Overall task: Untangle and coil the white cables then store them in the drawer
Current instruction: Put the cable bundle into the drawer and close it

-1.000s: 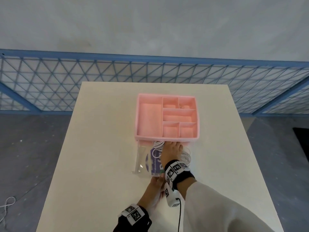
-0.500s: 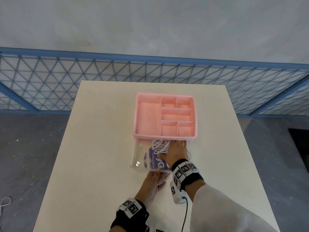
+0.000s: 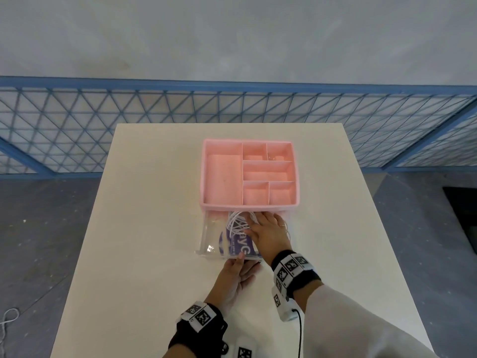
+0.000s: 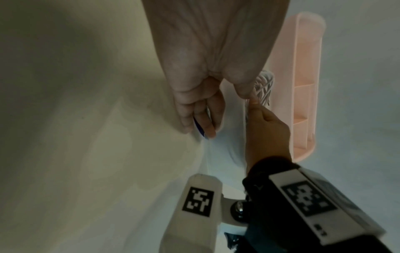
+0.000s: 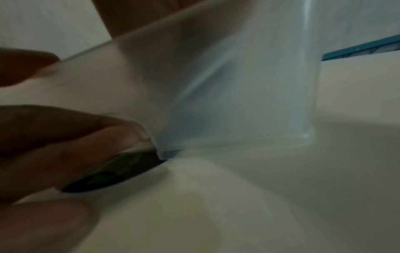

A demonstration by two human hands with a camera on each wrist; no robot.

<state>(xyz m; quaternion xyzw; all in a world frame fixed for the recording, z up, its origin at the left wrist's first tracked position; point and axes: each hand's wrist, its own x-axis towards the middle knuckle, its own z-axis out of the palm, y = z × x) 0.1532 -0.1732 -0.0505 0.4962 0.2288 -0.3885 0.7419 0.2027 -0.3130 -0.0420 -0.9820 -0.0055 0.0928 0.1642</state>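
On the white table (image 3: 144, 228), the right hand (image 3: 268, 233) lies flat on white cables (image 3: 238, 222) in the clear drawer (image 3: 210, 236). Left hand (image 3: 236, 280) fingers pinch the drawer's near edge.

Table (image 3: 144, 228): cream-white, matte, rectangular; extends forward from under the hands and off to either side. Even diffuse light, only soft shadows on the top.

Floor (image 3: 46, 228): dark grey, visible left and right of the table. Thin white cord (image 3: 7, 319) lies loose on it, well left of the hands. Dark rectangular patch (image 3: 462, 215) on the floor at far right.

Railing (image 3: 129, 109): blue metal frame with triangular lattice mesh, running the full width beyond the table's far edge.

Wall (image 3: 232, 34): plain pale grey, beyond the railing.
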